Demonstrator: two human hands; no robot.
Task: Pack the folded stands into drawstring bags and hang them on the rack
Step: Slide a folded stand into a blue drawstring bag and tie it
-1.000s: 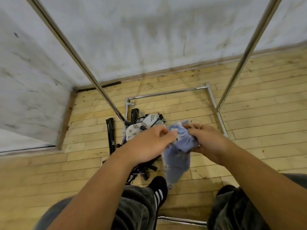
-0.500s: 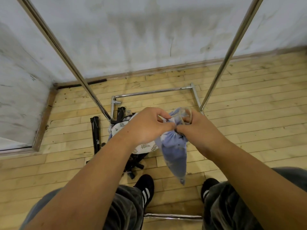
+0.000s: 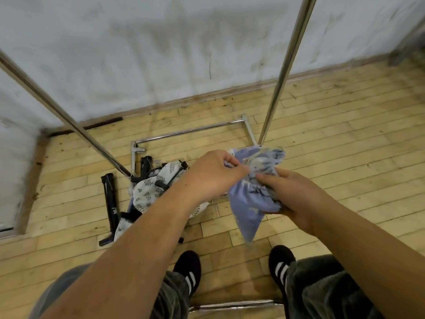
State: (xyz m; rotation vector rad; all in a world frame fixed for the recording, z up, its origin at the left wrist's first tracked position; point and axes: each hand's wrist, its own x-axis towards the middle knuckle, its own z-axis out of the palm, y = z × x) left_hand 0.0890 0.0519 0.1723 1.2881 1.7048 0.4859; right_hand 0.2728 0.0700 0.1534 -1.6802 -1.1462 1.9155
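A light blue drawstring bag (image 3: 249,204) hangs between my hands above the floor, its gathered mouth up and its tip down. My left hand (image 3: 212,173) pinches the mouth and cord at the top left. My right hand (image 3: 291,195) grips the bag's side just below the mouth. On the floor to the left lies a white leaf-print bag (image 3: 153,191) with black folded stands (image 3: 110,199) beside and under it. The metal rack's two uprights (image 3: 279,85) rise on either side of me.
The rack's base frame (image 3: 190,131) lies on the wooden floor ahead, with another rack bar (image 3: 232,305) near my feet. My black shoes (image 3: 188,269) stand below the bag. A stained white wall closes the far side and the left.
My right hand has slid from the bag's mouth down to its side. The bag's mouth has lifted and spread slightly. The view shifted a little to the left.
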